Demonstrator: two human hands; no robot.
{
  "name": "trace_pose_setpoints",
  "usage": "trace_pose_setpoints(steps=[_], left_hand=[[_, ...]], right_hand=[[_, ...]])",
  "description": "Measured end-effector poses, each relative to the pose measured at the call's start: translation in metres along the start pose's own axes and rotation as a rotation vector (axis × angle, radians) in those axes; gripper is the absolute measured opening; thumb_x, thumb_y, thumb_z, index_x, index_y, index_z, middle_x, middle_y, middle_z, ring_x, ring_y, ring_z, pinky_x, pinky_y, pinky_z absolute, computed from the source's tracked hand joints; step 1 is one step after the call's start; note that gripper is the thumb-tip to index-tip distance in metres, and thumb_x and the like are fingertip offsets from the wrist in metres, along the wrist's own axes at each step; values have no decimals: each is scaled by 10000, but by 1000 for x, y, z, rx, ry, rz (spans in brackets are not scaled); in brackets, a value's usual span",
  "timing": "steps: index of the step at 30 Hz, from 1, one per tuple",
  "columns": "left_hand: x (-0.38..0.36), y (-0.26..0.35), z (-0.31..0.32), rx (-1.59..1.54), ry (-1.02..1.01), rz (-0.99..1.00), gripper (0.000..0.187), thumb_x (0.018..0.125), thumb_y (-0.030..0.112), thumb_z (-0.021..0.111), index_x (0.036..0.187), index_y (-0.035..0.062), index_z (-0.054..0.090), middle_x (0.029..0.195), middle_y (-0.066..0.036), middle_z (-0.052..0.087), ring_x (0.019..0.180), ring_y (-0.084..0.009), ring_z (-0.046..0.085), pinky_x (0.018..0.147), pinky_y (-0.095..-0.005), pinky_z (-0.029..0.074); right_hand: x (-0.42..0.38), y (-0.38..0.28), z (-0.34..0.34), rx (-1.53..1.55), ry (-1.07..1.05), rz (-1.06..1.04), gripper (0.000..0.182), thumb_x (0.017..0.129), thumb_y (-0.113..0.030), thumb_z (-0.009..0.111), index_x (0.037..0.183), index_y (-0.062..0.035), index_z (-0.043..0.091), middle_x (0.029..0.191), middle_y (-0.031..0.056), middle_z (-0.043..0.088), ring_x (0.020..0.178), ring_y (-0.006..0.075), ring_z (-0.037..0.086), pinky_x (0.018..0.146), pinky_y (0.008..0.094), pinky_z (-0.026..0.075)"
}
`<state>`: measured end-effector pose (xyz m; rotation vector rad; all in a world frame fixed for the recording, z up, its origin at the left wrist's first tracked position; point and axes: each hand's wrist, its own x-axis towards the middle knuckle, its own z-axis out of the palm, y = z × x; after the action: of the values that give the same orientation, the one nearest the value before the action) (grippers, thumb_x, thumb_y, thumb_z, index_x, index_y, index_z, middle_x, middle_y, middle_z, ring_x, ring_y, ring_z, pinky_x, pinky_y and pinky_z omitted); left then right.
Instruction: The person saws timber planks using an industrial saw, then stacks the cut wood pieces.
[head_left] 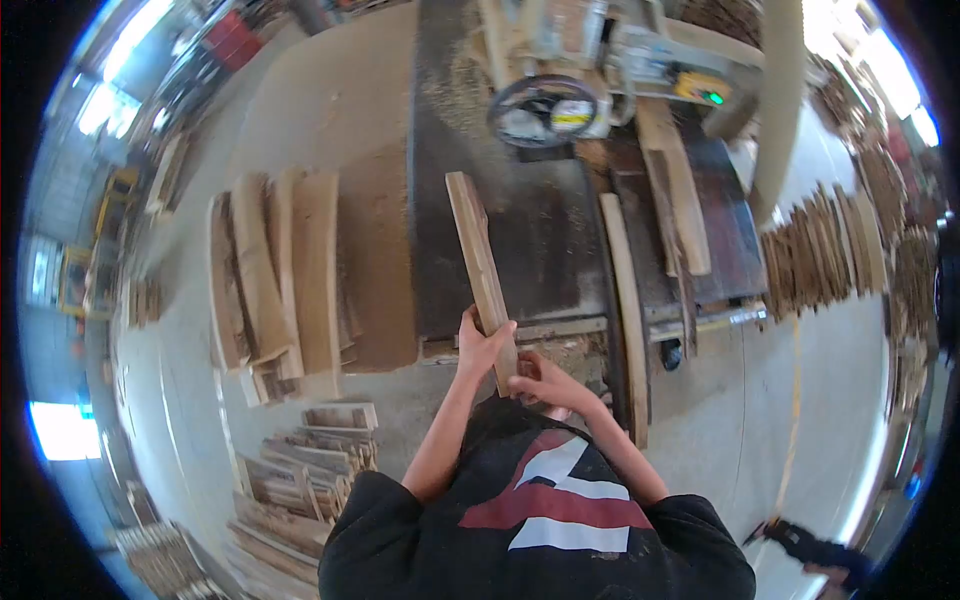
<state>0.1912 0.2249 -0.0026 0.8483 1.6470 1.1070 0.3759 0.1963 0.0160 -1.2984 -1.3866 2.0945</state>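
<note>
A narrow wooden board (472, 238) with one uneven long edge is held out over the dark machine table (546, 235), its far end angled slightly left. My left hand (482, 343) is closed round the board near its close end, thumb across the top. Curled fingers of my right hand (541, 381) grip the close end from the right side, just in front of my body. To the right of both hands, a long thin strip of wood (626, 315) lies lengthwise, its near end sticking out past the table edge.
A handwheel (543, 110) and machine housing stand at the table's far side. More boards (675, 190) rest on the table's right part. Left are long planks (318, 270) on a brown surface and stacked offcuts (300, 475). A lumber stack (825, 245) stands right; another person (815, 550) is behind.
</note>
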Motion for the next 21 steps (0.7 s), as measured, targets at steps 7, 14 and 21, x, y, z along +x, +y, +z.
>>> trace_pose_setpoints(steps=[7,14,21], left_hand=[[-38,0,47,69,-291,-152,693,815,254,819,1344,-68,508,1109,-149,674,1010,-202,656,871,-344,529],[-56,-22,79,166,-172,125,637,944,347,675,1437,-3,474,1242,-229,627,1179,-313,601,998,-422,459],[14,-27,131,900,18,604,556,1051,336,413,1541,80,354,1571,-219,344,1464,-390,287,1139,-588,226]], right_hand=[[-58,51,2,249,211,132,616,966,-225,687,1428,4,349,1073,176,682,868,210,705,678,319,578],[-63,56,5,410,337,83,737,964,-192,685,1521,-5,240,997,156,693,750,227,722,584,327,574],[-32,98,-18,527,586,-89,704,1006,-264,624,1578,-94,251,959,111,670,627,188,686,542,303,545]])
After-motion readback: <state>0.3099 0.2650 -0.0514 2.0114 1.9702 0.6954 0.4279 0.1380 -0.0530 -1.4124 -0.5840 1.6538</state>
